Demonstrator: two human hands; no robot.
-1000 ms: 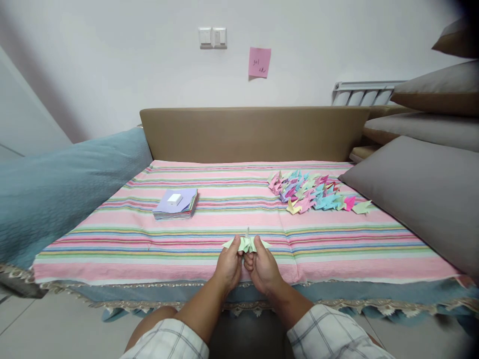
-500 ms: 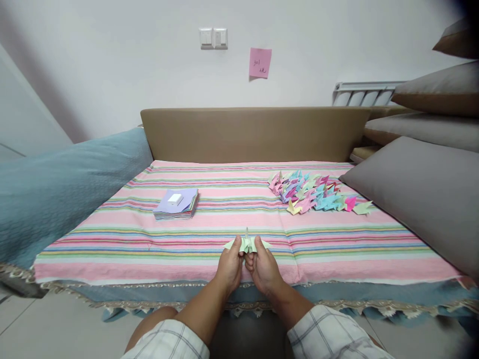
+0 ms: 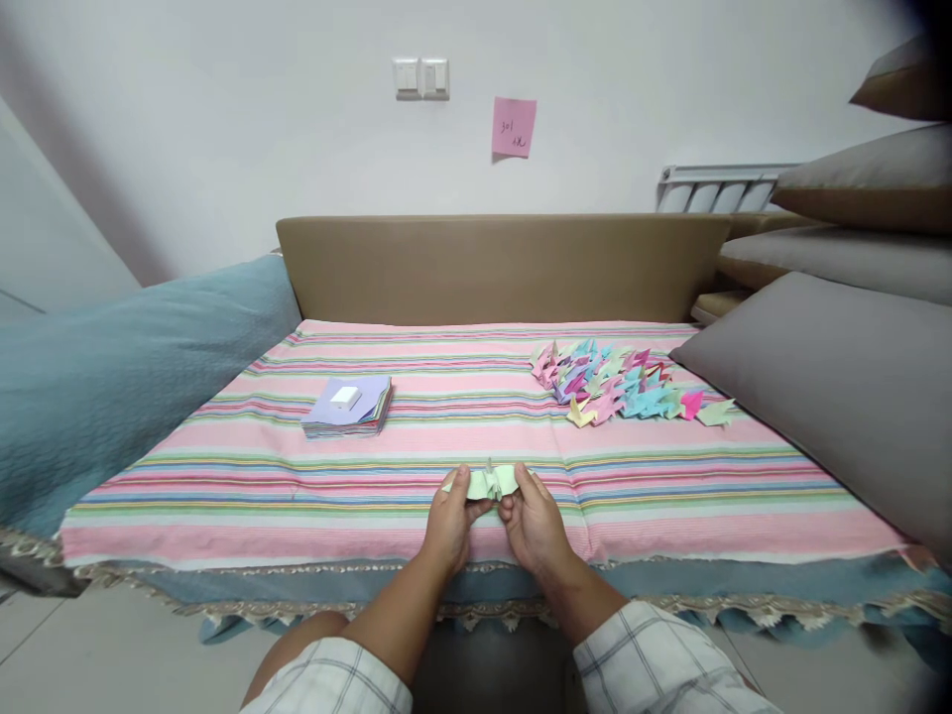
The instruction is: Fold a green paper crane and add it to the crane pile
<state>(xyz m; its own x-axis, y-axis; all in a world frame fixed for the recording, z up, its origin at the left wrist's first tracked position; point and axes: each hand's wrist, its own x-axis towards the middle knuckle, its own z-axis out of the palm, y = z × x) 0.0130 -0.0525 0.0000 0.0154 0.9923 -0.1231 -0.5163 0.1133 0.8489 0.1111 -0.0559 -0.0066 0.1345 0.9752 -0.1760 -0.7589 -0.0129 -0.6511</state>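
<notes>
A pale green paper crane (image 3: 492, 483) is held between my two hands, just above the front part of the striped cloth (image 3: 446, 436). My left hand (image 3: 448, 521) pinches one wing, thumb on top. The other wing is gripped by my right hand (image 3: 536, 526) in the same way. Between the thumbs the wings lie spread sideways, and a thin pointed end sticks up at the middle. The fingers beneath the paper are partly hidden.
Several folded cranes (image 3: 625, 382) in many colours lie in a group at the right. A stack of coloured paper (image 3: 349, 415) with a small white block (image 3: 345, 398) on top sits at the left. Grey cushions (image 3: 833, 377) border the right side.
My hands have moved apart, with the thumbs farther out along the wings. More of the crane's middle shows between them, and the wings look flatter.
</notes>
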